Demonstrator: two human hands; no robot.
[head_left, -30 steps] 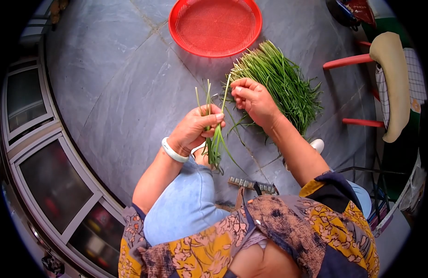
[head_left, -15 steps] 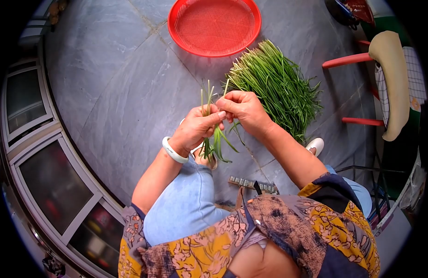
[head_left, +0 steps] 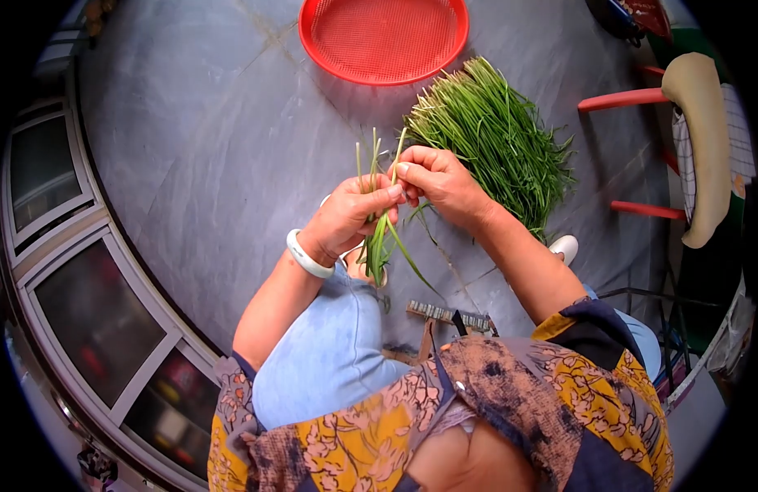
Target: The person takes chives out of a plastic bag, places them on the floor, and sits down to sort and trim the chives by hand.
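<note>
My left hand (head_left: 347, 216), with a pale bangle (head_left: 308, 256) on the wrist, is closed round a few garlic chives (head_left: 377, 248). Their pale cut ends point up and the green leaves hang below the fist. Close beside it, my right hand (head_left: 446, 185) pinches one chive stalk (head_left: 399, 146) between thumb and fingertips; the two hands nearly touch. A big heap of garlic chives (head_left: 502, 143) lies on the floor just beyond my right hand, pale ends to the upper left.
A red mesh basket (head_left: 384, 41) sits on the grey tiled floor (head_left: 207, 156) ahead. To the right is a stool with red legs (head_left: 623, 102). Glass-panelled doors (head_left: 100, 320) line the left. Between my feet lies a small wooden-looking frame (head_left: 451, 316).
The single stalk by my right fingertips now stands against my left thumb, its leaf hanging below to the right. The view has shifted slightly; the heap stays put.
</note>
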